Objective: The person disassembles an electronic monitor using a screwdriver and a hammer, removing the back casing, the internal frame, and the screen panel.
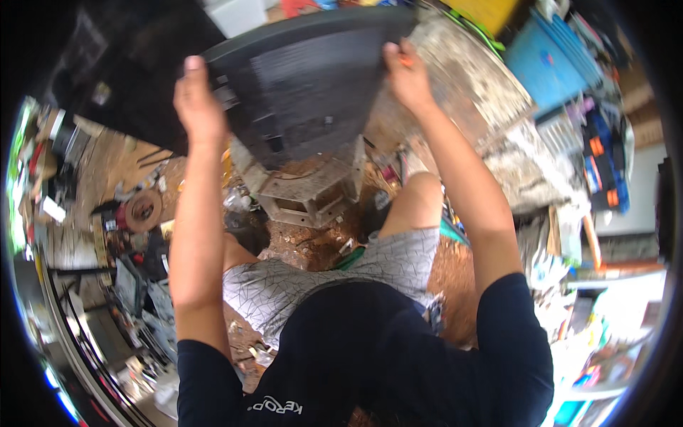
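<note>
Both my hands grip a large black plastic panel (313, 85), which looks like the back of a flat screen, and it is tilted up in front of me. My left hand (201, 103) has hold of its left edge, thumb upward. At the upper right edge is my right hand (410, 78), blurred, with a small orange spot (405, 61) by its fingers that I cannot make out. Under the panel's lower end stands a worn, dirty wooden stand (309, 192) with openings in its front, between my knees.
Another large dark panel (121, 64) stands beyond my left hand. A worn board (477, 71) and a blue bin (551, 60) lie to the right. Reddish round part (144, 208), loose scrap and tools cover the brown ground on the left. Clutter also fills the right side.
</note>
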The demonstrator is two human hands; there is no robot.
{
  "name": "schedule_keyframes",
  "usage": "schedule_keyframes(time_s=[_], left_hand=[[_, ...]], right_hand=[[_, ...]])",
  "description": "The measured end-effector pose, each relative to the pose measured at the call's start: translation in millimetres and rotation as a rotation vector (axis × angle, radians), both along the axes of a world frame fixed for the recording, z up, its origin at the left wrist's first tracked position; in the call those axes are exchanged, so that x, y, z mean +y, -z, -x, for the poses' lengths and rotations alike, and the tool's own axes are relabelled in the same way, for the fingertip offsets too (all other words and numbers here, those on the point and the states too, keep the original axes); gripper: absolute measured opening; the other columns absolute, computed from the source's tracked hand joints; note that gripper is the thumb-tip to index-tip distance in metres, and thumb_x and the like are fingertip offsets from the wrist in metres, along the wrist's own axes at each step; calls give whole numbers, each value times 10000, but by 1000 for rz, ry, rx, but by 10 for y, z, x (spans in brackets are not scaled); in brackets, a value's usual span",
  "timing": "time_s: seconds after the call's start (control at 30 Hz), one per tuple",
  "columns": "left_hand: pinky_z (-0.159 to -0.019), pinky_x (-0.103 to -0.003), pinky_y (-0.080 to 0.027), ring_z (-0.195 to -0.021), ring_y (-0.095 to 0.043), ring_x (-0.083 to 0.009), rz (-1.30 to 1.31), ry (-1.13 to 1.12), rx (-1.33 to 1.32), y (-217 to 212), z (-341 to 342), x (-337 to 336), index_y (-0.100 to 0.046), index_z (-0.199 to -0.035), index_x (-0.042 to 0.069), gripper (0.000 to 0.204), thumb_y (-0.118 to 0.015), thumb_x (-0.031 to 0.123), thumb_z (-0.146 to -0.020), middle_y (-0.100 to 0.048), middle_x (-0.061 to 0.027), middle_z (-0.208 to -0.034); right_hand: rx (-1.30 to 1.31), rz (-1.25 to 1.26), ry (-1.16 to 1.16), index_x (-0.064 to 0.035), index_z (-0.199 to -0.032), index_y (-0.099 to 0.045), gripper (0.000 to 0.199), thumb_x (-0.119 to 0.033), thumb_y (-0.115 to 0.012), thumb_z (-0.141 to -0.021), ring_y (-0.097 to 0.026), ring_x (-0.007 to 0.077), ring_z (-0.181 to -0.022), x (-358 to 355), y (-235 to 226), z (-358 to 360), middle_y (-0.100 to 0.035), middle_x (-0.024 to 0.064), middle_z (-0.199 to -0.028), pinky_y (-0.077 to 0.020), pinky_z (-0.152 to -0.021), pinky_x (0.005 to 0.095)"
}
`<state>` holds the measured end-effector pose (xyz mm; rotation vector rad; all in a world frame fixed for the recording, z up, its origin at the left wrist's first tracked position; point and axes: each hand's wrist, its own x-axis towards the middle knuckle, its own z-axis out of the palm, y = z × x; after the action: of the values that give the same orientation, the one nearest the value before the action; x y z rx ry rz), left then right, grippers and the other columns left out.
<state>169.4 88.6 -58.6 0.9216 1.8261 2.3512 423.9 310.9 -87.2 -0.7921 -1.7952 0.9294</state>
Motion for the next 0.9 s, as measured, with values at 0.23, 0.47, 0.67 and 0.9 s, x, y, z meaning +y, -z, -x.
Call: schedule_keyframes(time_s=[0.23,0.47,0.67,0.9], left_hand=[[-970,-287,-452,-1074,-621,-162,445,-107,546,-713,99,62,-712,-1145,6,315,-585,250,-992,-708,-83,-1122],[-1033,-422,-447,-1190,-575,-280,31,-63,-56,-524,410,153,-633,-1250,-28,388,-600,199,-938,-595,-172,-1319],[-968,-433,-489,-1087,-628,-315,-12,-441,15,-575,174,240,-689,-1126,-45,350,-606,182,-873,-632,-196,-1245],[-1015,-556,-449,-1194,-565,-370,40,-738,-64,-569,-132,455,-624,-1202,-68,435,-525,240,-911,-610,-197,-1277]], right_hand=[[-420,-137,-113,-59,-1203,-633,488,-480,-567,-965,-664,319,-1069,147,-647,-510,-699,180,-1116,-501,-920,403],[-215,10,471,-17,-972,-663,462,-474,-669,-908,-659,227,-816,472,892,-3119,-678,134,-846,-517,-785,384],[-738,861,932,-92,-1280,-529,418,-205,-514,-878,-599,392,-1163,-178,3639,-4235,-621,225,-1263,-476,-985,451],[-1212,265,895,-138,-1260,-567,372,-250,-576,-905,-524,362,-1252,315,4215,-4066,-561,157,-1317,-450,-991,478]])
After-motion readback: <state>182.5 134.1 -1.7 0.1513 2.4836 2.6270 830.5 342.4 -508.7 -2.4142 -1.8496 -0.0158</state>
